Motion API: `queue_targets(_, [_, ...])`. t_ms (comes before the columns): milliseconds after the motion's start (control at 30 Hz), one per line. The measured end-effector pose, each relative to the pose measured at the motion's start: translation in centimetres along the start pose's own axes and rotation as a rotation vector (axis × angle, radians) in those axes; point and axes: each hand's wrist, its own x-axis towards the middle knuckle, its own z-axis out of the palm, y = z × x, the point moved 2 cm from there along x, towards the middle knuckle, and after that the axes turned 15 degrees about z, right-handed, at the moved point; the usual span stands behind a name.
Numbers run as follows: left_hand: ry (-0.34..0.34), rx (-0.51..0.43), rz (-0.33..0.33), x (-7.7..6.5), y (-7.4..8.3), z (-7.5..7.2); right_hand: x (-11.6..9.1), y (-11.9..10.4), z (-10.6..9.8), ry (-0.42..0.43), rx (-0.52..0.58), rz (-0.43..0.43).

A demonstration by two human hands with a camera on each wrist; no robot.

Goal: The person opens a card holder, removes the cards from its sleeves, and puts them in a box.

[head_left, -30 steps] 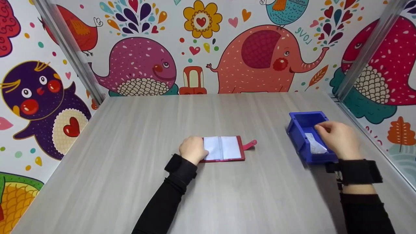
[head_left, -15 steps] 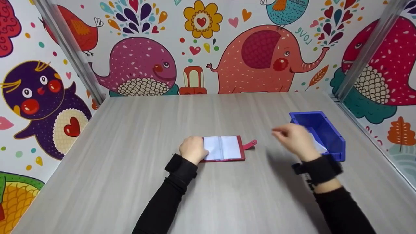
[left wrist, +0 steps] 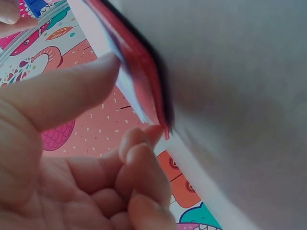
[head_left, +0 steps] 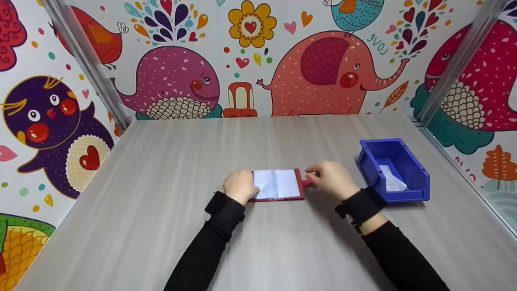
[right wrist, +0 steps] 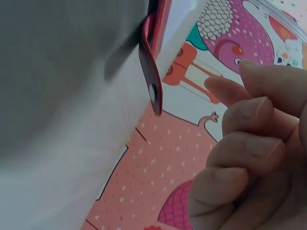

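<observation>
A small red card holder [head_left: 287, 184] with pale, sleeve-like pages lies spread open on the table. My left hand [head_left: 240, 186] grips its left edge; in the left wrist view the thumb presses on the inner side of the red cover [left wrist: 146, 79] and the curled fingers meet its edge. Off the right side sticks a snap strap [head_left: 307, 182], partly hidden by my right hand [head_left: 332, 178]. In the right wrist view the strap [right wrist: 152, 79] stands apart from my loosely bent fingers [right wrist: 254, 112], with nothing seen between thumb and index finger.
A blue plastic bin [head_left: 404, 195] sits to the right on the table [head_left: 161, 161], with white paper-like pieces [head_left: 392, 180] inside. Walls [head_left: 250, 60] with cartoon animals and metal corner posts [head_left: 460, 60] enclose the table at the back and sides.
My right hand has moved left, from over the blue bin to beside the card holder's strap. My left hand and the card holder have stayed in place.
</observation>
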Motion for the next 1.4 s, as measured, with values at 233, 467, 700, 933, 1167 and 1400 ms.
queue_targets(233, [0.013,0.014,0.007,0.2,-0.3,0.6,0.5,-0.6,1.7,-0.049,-0.034,-0.059])
queue_targets(467, [-0.012,0.01,-0.015,0.1,0.0,0.2,0.6,-0.7,2.9,-0.07,-0.087,-0.097])
queue_targets(700, [-0.01,0.003,-0.007,0.0,0.0,0.1,0.5,-1.1,3.4,-0.098,-0.135,-0.085])
queue_targets(933, [-0.008,0.004,0.004,0.0,-0.1,0.0,0.3,-1.7,3.5,-0.069,-0.178,-0.135])
queue_targets(1167, [-0.015,0.003,-0.001,0.0,0.0,-0.1,0.4,-2.1,3.7,-0.078,-0.166,-0.181])
queue_targets(1400, [-0.011,-0.006,-0.007,0.1,-0.1,0.1,0.5,-2.5,4.0,-0.112,-0.115,-0.187])
